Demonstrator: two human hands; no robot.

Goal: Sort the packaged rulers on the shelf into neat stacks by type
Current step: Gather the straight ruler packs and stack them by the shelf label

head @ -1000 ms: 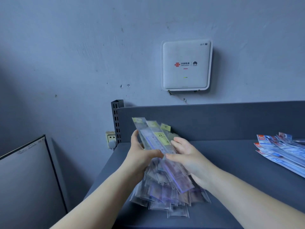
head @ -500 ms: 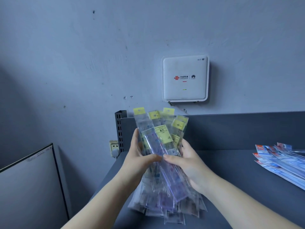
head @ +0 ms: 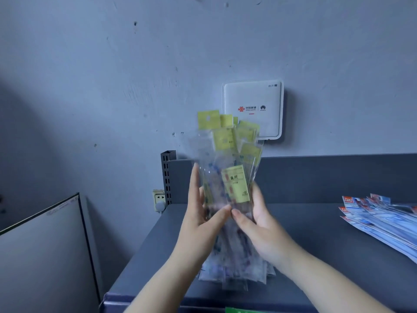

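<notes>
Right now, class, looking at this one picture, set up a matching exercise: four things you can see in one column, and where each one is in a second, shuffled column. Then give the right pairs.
Things
1. clear-packaged rulers with yellow header cards
2. white square wall-mounted router box
3. fanned pile of blue-and-white packets with red corner labels
4. pale wall socket

Places
A. lying on the right side of the dark grey shelf
B. on the wall above the shelf's back panel
C. held upright between the left hand and right hand
D. low on the wall, left of the perforated shelf post

Pairs: 1-C, 2-B, 3-A, 4-D
</notes>
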